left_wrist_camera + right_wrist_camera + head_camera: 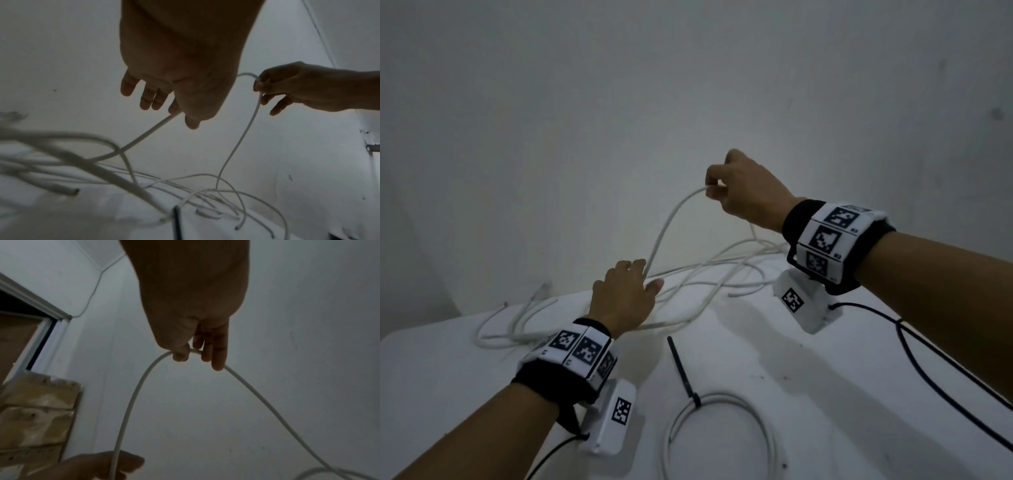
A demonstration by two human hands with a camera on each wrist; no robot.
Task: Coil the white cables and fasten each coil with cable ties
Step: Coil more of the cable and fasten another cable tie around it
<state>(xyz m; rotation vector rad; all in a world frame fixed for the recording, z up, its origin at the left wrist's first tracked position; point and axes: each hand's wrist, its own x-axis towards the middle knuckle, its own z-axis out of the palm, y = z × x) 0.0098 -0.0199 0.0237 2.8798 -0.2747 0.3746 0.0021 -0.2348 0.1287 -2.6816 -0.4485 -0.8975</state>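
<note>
The right hand [743,192] is raised above the far side of the white table [791,394] and pinches a thin white round cable [667,222] between thumb and fingertips. From that pinch the cable arcs down and to the left to the left hand [623,298], which is lower and nearer; its fingers are extended and loosely spread, with the cable passing between thumb and forefinger. Whether the left hand actually grips cannot be told. The cable's long axis therefore runs from far right, high, to near left, low. Behind both hands lies the loose tangle of white cables [715,274]. At the near edge rests a finished white coil [722,435], cut off by the frame, bound by a black cable tie [683,371]. Cable ends in the tangle are hard to trace.
</note>
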